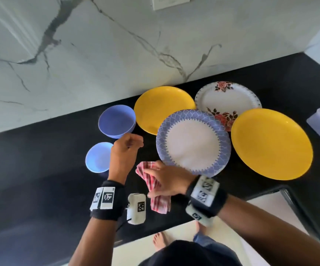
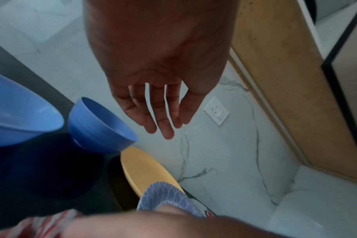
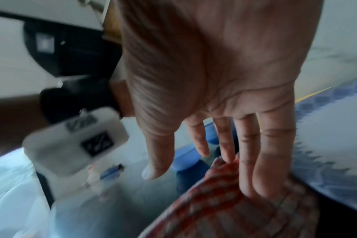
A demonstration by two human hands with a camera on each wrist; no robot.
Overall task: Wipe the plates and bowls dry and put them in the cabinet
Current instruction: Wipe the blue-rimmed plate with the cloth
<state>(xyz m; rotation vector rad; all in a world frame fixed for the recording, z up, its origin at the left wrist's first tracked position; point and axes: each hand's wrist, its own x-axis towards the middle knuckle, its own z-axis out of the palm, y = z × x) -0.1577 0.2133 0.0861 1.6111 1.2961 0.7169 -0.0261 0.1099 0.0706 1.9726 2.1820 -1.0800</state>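
Soft red-checked cloth (image 1: 156, 186), lower centre, is touched by straight-fingered right hand (image 1: 166, 184); left hand (image 1: 124, 150) relaxed, empty; rigid, likely slippery plates best gripped at rims.

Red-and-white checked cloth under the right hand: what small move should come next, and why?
Probably closing the right hand around the red-and-white checked cloth and lifting it. Its fingers lie straight on the cloth, which rests on the black countertop. The empty left hand hovers by the larger blue plastic bowl, and wiping needs the cloth first.
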